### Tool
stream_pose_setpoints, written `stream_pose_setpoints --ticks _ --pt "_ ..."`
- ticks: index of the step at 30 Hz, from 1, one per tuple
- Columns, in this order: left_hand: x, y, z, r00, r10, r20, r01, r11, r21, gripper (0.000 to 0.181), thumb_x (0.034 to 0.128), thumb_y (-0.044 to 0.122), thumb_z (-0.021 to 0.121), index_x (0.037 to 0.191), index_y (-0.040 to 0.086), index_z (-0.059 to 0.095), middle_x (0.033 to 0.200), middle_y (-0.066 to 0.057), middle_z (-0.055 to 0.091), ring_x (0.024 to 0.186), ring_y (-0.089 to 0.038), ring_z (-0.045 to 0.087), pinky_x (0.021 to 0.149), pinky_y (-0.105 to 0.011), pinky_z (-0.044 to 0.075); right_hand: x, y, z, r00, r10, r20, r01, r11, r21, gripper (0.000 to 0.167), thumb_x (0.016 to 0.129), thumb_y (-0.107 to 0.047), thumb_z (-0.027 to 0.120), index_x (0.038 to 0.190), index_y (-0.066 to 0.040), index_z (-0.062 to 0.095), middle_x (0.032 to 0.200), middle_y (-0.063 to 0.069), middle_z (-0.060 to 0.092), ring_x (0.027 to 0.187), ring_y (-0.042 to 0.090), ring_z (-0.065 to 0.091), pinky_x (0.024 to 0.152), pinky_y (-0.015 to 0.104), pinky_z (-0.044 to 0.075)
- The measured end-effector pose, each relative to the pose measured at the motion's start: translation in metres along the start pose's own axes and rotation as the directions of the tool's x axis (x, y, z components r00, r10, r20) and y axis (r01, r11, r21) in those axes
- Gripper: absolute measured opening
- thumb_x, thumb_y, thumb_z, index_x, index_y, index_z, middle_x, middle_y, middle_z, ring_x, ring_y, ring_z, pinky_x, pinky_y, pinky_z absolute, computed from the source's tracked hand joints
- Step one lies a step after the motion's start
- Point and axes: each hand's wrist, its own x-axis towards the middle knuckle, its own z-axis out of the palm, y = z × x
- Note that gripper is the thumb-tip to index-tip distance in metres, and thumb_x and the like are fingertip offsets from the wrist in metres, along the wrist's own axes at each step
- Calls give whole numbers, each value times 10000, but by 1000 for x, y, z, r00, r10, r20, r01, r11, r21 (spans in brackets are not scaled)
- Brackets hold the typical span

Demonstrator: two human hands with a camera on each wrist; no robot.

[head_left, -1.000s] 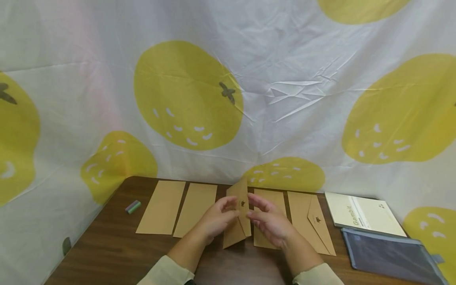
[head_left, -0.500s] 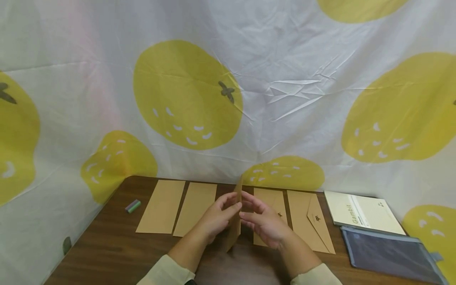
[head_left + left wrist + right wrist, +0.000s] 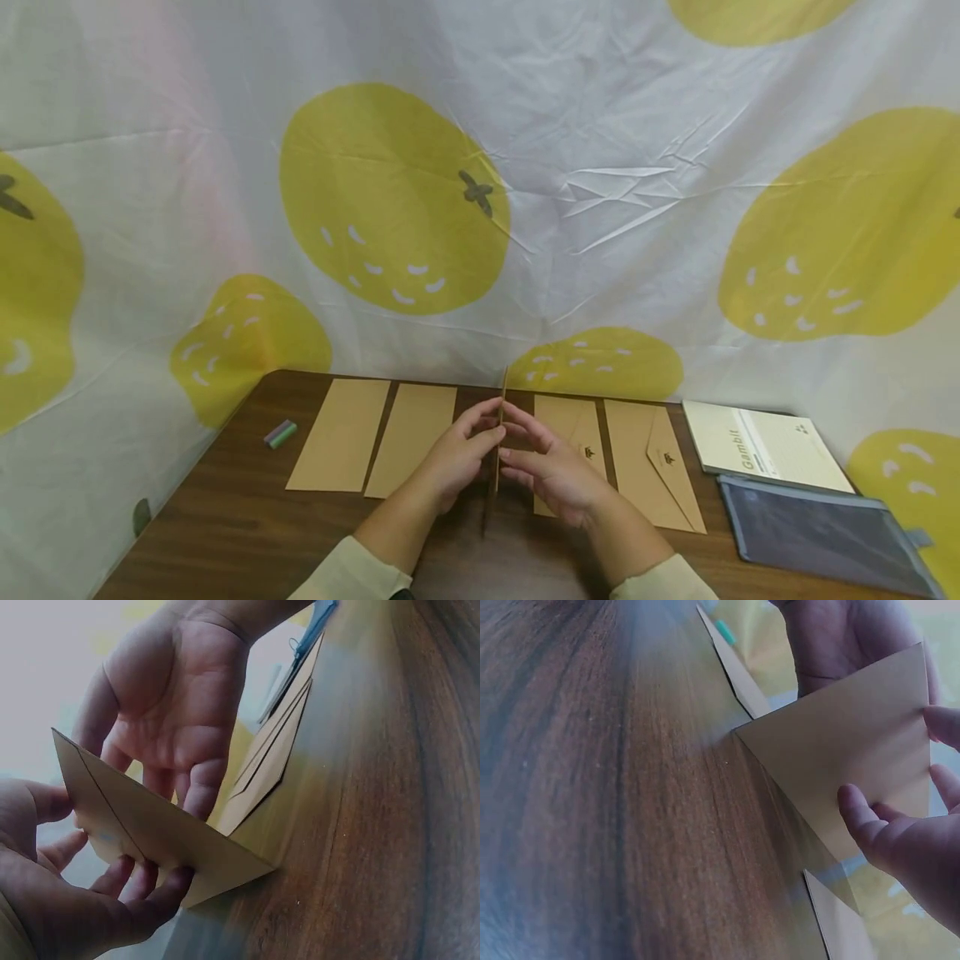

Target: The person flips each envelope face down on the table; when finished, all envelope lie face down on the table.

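Note:
A brown kraft paper envelope (image 3: pixel 161 832) stands on its long edge between the two hands, seen nearly edge-on in the head view. My left hand (image 3: pixel 453 458) holds it from the left, its thumb and fingers on the face with the flap line. From the other side my right hand (image 3: pixel 555 479) holds the envelope too, its fingertips on the plain face in the right wrist view. Two plain-side envelopes, one at the far left (image 3: pixel 341 437) and one beside it (image 3: pixel 412 433), lie flat. Flap-side envelopes lie right of the hands, one near (image 3: pixel 566 412) and one farther (image 3: pixel 633 450).
A cream notebook (image 3: pixel 787 450) marked "Gambit" lies at the right, with a dark blue mesh zip pouch (image 3: pixel 825 533) overlapping or touching its near edge. A small purple and green object (image 3: pixel 281 434) sits at the left. A fruit-patterned curtain (image 3: pixel 600 233) hangs behind the table (image 3: pixel 247 517).
The held envelope has turned upright from a slant: its printed flap face was visible a second ago, and now only its edge shows. Both hands have shifted slightly left with it.

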Motion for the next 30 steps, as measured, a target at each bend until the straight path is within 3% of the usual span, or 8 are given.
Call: stream_pose_setpoints --ticks 8,14,17,24,30 --pt "2 1 1 1000 -7 -15 7 999 -52 506 1091 277 546 1590 223 481 1595 -153 485 1387 -357 526 848 -371 562 2 6 -1 999 34 -17 -34 999 2 763 1046 -91 651 1706 -173 276 1754 230 253 1344 157 583 1198 428 487" --pt "4 1 -4 994 65 -83 -67 998 -21 489 1055 135 562 1543 102 545 1552 -159 575 1443 -342 525 1137 -521 499 2 9 -4 996 75 -56 -74 997 21 786 1068 -152 615 1718 -108 176 1701 319 277 1398 246 552 1263 517 414" --pt "5 1 -8 986 96 -139 -98 995 -7 489 1018 62 592 1506 74 584 1534 -154 602 1436 -337 543 1189 -524 462 1 10 -5 993 90 -77 -87 996 37 803 1074 -159 597 1724 -98 128 1692 331 292 1442 291 527 1275 537 392" --pt "9 -5 -18 970 104 -221 -106 994 0 550 952 -55 612 1493 47 595 1535 -174 595 1320 -357 647 1018 -363 580 0 11 -11 987 111 -113 -100 990 97 880 1076 -173 582 1734 -136 -2 1726 322 215 1633 469 225 1305 608 304" --pt "15 -14 -25 955 59 -290 -42 997 64 535 940 -53 641 1460 76 622 1519 -125 625 1273 -319 662 991 -390 587 2 10 -18 986 105 -131 -88 987 134 854 1089 -164 535 1731 -122 -26 1752 320 144 1657 470 142 1317 616 263"
